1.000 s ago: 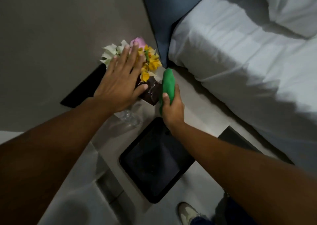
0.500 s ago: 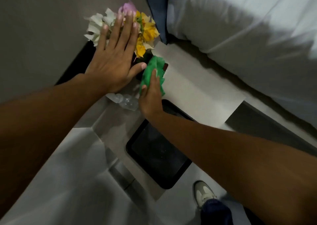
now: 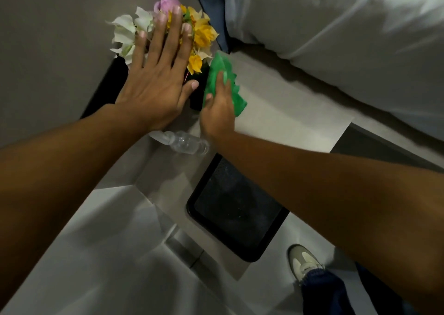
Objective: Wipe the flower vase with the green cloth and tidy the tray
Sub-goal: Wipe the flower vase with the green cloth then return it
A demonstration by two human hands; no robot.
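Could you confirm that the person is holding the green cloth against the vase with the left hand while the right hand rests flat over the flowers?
Not quite: the hands are swapped. The head view shows the right hand pressing the green cloth against the vase, while the left hand rests flat over the flowers.

Both bare arms stretched forward, hands close together.
The left hand (image 3: 153, 84) lies flat, fingers spread and straight, thumb out to the side; the right hand (image 3: 219, 112) is curled, fingers closed in a grip.
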